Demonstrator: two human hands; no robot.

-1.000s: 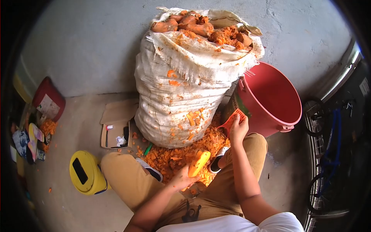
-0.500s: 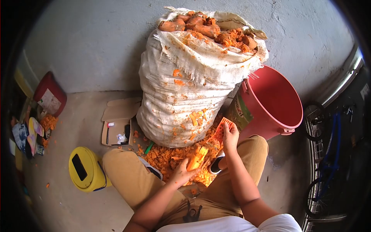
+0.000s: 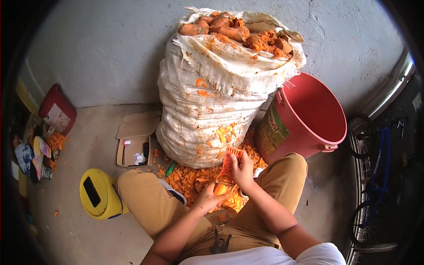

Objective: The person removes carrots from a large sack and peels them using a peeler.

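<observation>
Between my knees, my left hand point(image 3: 209, 198) is wrapped round the lower end of a peeled orange root point(image 3: 220, 189). My right hand point(image 3: 243, 170) grips an orange slotted peeler point(image 3: 227, 167), whose lower end lies over the top of the root. Orange peelings point(image 3: 185, 177) are heaped on the floor beneath both hands. Behind them stands a tall white woven sack point(image 3: 198, 119), its open top full of reddish-orange roots point(image 3: 229, 28).
A red bucket point(image 3: 304, 137) stands right of the sack. To the left are an open cardboard box point(image 3: 128, 152), a yellow lidded bucket point(image 3: 102, 207) with a phone point(image 3: 92, 191) on top, and a red container point(image 3: 57, 109). A blue bicycle point(image 3: 380, 163) is at far right.
My right hand has moved left and down, bringing the peeler from beside the red bucket onto the root. My left hand still holds the root, now more upright.
</observation>
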